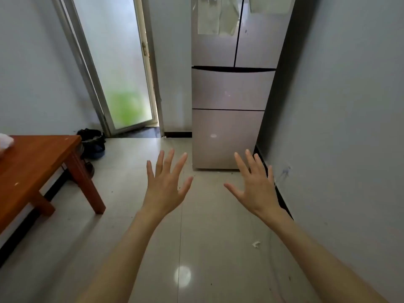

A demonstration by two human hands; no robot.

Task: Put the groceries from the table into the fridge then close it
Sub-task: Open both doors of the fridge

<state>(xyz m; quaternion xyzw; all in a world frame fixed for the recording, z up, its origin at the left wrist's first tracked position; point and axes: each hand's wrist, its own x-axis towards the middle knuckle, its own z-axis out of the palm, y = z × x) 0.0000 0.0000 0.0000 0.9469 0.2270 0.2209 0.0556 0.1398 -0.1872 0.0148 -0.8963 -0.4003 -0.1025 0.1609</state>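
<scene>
The left hand (166,184) is being held out in front of the person, back toward the camera, all five fingers spread wide and straight, gripping nothing. The right hand (255,182) is mirroring it a little to the right, fingers likewise fanned apart and empty. Both bare forearms are reaching in from the bottom edge of the view, and both hands are hovering in the air above the pale glossy tiled floor (196,248), touching no object.

The tall silver multi-door fridge (229,88) is standing straight ahead against the far wall, just beyond the fingertips in the view. Its two upper doors are lying flush and the two drawer fronts below them are sitting shut as well. Pale sheets of paper (209,16) are hanging on the upper left door.

The reddish-brown wooden table (37,162) is standing at the left, well apart from the fridge. At its far left edge a white soft-looking item (5,141) is lying on the tabletop, mostly cut off by the frame; what it is cannot be told.

Beyond the table, a dark bag-lined bin (93,142) is sitting on the floor near the corner. A frosted glass door in a white frame (118,68) is standing slightly ajar behind it, with a green blur showing through the lower pane. A small white scrap (255,244) is lying on the tiles near the right forearm. A grey wall (341,106) is running along the right side.
</scene>
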